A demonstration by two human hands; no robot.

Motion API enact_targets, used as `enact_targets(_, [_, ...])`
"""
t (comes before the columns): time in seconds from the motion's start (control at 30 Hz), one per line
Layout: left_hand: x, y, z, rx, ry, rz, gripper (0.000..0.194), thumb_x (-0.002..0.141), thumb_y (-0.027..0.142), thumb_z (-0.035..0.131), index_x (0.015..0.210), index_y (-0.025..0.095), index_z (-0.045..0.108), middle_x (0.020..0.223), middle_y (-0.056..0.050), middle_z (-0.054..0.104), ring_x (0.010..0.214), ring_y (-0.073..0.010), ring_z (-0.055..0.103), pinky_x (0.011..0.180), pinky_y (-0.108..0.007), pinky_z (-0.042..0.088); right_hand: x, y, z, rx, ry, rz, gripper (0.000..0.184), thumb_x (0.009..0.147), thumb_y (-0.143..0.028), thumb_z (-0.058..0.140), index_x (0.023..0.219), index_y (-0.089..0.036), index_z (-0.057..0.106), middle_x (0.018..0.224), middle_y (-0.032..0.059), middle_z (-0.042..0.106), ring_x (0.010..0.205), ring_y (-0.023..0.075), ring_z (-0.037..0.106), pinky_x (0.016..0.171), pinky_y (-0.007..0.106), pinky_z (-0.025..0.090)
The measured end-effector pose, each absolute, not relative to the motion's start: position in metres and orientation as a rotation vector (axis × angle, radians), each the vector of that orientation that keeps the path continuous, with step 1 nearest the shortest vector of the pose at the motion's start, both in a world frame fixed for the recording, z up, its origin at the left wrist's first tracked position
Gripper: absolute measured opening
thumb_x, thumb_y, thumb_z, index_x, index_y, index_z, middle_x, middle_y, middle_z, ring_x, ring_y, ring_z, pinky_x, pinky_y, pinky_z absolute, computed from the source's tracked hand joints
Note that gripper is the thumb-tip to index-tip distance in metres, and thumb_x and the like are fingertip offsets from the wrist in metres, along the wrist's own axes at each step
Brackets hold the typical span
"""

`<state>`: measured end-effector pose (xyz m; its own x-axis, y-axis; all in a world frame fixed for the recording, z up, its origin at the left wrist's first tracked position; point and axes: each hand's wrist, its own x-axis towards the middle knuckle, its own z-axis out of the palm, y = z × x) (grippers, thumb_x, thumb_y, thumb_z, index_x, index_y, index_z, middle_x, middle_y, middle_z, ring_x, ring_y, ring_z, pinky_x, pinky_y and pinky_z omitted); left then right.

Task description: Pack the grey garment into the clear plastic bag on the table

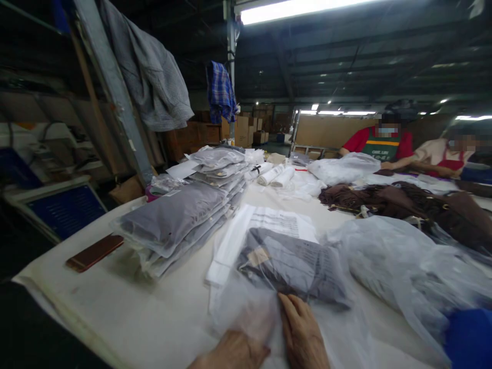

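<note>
My right hand (303,333) lies flat on a clear plastic bag (292,271), fingers stretched toward the folded grey garment (295,264) inside it. My left hand (234,351) rests at the bag's near open end, partly covered by the plastic film; its fingers are hidden. The bag lies on the white table (126,307) in front of me, on top of a stack of flat printed bags (269,223).
A stack of bagged grey garments (180,220) stands to the left, a dark red phone (94,252) beside it. Loose plastic bags (403,266) lie on the right, brown garments (407,202) behind. Two people (384,141) work at the far end. Cardboard boxes stand further back.
</note>
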<state>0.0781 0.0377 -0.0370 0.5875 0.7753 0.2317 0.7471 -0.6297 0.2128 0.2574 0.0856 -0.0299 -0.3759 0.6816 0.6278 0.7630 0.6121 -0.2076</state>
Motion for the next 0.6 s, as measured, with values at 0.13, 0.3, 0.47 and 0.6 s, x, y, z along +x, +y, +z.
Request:
enact_targets(0.13, [0.059,0.015,-0.004,2.664,1.138,0.451,0.024,0.088,0.03,0.043,0.107,0.028,0.057,0.087,0.001,0.066,0.081,-0.0135,0.06,0.068,-0.018,0.047,0.26,0.083,-0.037,-1.151,-2.206,-0.195,0.038,0.078,-0.013,0.047,0.115,-0.018,0.051,0.1,0.0074,0.062,0.09,0.017,0.06,0.077,0.027,0.052])
enact_targets(0.3, [0.043,0.054,0.038,2.666,1.291,0.594,0.023,0.089,0.021,0.04,0.107,0.022,0.055,0.099,-0.005,0.062,0.096,-0.0162,0.054,0.085,-0.029,0.042,0.257,0.08,-0.028,-1.182,-2.221,-0.271,0.032,0.082,-0.016,0.044,0.113,-0.017,0.053,0.097,0.008,0.063,0.086,0.0168,0.061,0.074,0.027,0.053])
enact_targets(0.47, [0.006,0.086,0.032,2.606,1.218,0.483,0.021,0.087,0.019,0.044,0.104,0.02,0.057,0.101,-0.006,0.061,0.095,-0.0178,0.056,0.085,-0.03,0.043,0.308,0.069,-0.009,-1.332,-2.414,-0.185,0.023,0.085,-0.028,0.045,0.103,-0.025,0.059,0.085,0.0006,0.066,0.074,0.013,0.064,0.063,0.021,0.053])
enact_targets(0.6, [-0.019,0.093,0.023,2.448,1.059,0.599,0.037,0.086,0.007,0.033,0.115,0.02,0.052,0.106,-0.008,0.059,0.099,-0.0148,0.056,0.085,-0.024,0.045,0.372,0.058,0.006,-1.34,-2.358,-0.291,0.043,0.081,-0.006,0.031,0.113,-0.02,0.056,0.102,0.0049,0.065,0.093,0.0129,0.061,0.081,0.023,0.05])
